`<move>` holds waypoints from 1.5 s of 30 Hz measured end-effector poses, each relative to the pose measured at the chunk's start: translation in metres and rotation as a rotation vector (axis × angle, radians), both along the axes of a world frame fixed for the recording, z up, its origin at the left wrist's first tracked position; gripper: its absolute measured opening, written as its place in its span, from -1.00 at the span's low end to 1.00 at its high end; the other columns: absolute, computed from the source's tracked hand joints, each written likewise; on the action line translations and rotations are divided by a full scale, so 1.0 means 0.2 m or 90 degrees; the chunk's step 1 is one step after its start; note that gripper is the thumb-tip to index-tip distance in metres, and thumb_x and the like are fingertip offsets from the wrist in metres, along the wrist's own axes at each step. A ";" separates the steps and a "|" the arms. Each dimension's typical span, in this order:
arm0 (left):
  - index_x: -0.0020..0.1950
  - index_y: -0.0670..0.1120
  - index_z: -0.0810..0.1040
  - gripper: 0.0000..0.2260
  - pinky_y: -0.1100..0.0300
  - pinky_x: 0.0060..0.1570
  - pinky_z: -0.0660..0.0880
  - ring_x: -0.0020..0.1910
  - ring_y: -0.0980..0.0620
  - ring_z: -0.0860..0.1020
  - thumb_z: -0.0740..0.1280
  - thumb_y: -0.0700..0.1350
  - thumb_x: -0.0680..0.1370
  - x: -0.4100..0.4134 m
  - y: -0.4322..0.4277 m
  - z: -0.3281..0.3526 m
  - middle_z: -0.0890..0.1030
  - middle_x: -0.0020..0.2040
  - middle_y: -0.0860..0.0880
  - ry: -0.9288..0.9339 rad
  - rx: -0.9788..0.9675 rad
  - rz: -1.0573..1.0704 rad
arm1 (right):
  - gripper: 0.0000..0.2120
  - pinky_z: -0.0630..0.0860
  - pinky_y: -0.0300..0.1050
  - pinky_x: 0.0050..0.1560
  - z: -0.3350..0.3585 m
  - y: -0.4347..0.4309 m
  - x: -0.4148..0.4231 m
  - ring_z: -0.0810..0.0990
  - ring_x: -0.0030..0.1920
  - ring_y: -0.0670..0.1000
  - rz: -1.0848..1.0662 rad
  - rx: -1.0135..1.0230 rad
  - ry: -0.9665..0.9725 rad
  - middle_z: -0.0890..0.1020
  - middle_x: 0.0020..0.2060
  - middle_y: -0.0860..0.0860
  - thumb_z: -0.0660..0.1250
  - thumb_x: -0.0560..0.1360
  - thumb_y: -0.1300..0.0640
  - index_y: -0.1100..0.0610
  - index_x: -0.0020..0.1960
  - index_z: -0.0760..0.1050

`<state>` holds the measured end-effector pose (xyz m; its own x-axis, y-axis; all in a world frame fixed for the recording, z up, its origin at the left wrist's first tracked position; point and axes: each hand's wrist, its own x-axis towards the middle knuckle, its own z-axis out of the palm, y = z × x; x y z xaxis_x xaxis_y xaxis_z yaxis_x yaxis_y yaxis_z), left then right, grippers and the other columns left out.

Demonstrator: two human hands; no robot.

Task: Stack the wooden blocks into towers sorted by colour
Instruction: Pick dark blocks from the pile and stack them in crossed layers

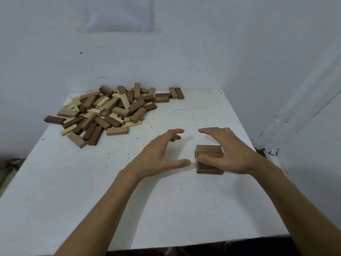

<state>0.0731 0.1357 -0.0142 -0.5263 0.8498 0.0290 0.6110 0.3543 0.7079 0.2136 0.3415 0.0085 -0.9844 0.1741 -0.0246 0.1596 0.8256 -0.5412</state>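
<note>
The small tower [208,149] of mid-brown blocks stands on the bench [166,209], toward its right side and well apart from the mixed pile [103,111] at the far left corner. Neither hand holds anything. The left hand [162,154] hovers just beside the tower on its left with a wide grip, the fingers spread. The right hand [230,154] is over the tower's right side, its grip also wide, and its thumb lies across the front face; I cannot tell if the thumb really touches the wood. The layers do not look fully flush, as one block seems to stand out a little at the left edge. In my judgement the main danger is an uneven push. If the two hands press to square the layers and one side arrives first or harder, the upper blocks can slide, or the whole tower can shift on the smooth bench. A thumb pulled away carelessly could also drag the top layer. A second danger is in the sorting: the pile has pale, mid-brown and dark brown pieces, and the two browns look close in this dull light, so a wrong block could be chosen.
</note>
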 end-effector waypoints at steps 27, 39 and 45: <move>0.11 -0.05 0.61 -0.81 0.00 -0.04 0.42 0.00 -0.09 0.45 0.42 -0.09 0.50 -0.64 -0.55 -0.22 0.51 0.11 -0.02 0.366 -0.039 0.321 | -0.66 0.37 0.06 -0.08 -0.17 -0.53 -1.07 0.42 0.06 0.20 0.044 0.366 0.145 0.44 0.22 0.14 0.39 0.49 0.19 0.05 0.24 0.45; 0.11 0.00 0.61 -0.77 0.32 -0.07 0.39 -0.08 0.20 0.50 0.37 -0.03 0.47 -0.42 -0.55 -0.14 0.55 -0.05 0.13 0.151 0.041 0.216 | -0.66 0.47 0.05 0.09 -0.14 -0.61 -0.80 0.46 0.11 0.13 0.061 0.082 0.054 0.58 0.07 0.05 0.26 0.60 0.15 -0.03 0.35 0.50; 0.14 0.01 0.59 -0.73 0.45 -0.05 0.41 -0.01 0.21 0.54 0.43 -0.20 0.47 -0.32 -0.57 -0.12 0.60 -0.04 0.13 0.069 0.099 0.255 | -0.73 0.50 0.04 0.05 -0.18 -0.61 -0.75 0.53 0.04 0.11 0.055 0.028 0.076 0.66 0.00 0.00 0.22 0.57 0.25 0.04 0.16 0.61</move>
<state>0.0086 0.0227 -0.0389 -0.7998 0.5611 0.2134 0.5211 0.4725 0.7107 0.0634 0.2188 -0.0280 -0.9911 0.0874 0.1001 0.0236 0.8570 -0.5148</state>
